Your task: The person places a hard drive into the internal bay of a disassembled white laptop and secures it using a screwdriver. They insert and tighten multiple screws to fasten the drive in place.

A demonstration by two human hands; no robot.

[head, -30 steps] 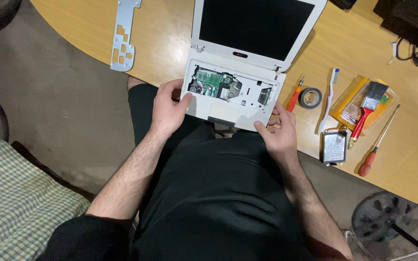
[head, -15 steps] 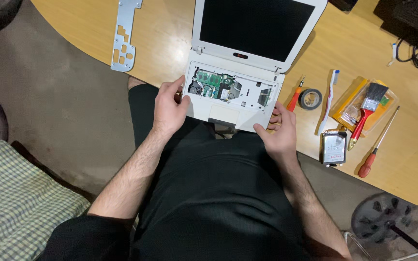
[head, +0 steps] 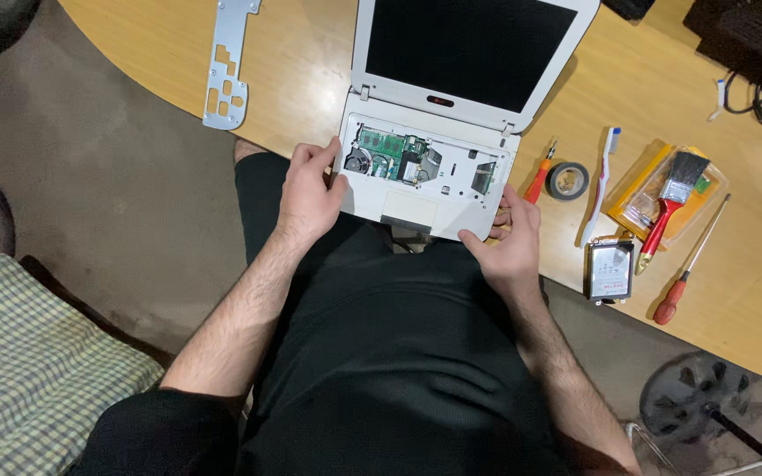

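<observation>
A small white laptop (head: 434, 189) lies open at the near edge of a wooden table (head: 310, 79), its keyboard removed so the green circuit board (head: 390, 159) and fan show. Its dark screen (head: 469, 48) leans back. My left hand (head: 309, 189) grips the base's left front corner. My right hand (head: 506, 234) holds the right front corner, thumb on the palm rest.
A grey metal bracket plate (head: 227, 62) lies at the table's left. Right of the laptop lie a small orange screwdriver (head: 538, 174), a tape roll (head: 567, 180), a toothbrush (head: 601, 181), a red-handled paintbrush (head: 668, 207) on a yellow packet, a hard drive (head: 609, 269) and a red screwdriver (head: 688, 269).
Both hands stay on the laptop's front corners; the right hand has shifted very slightly. The laptop has barely moved.
</observation>
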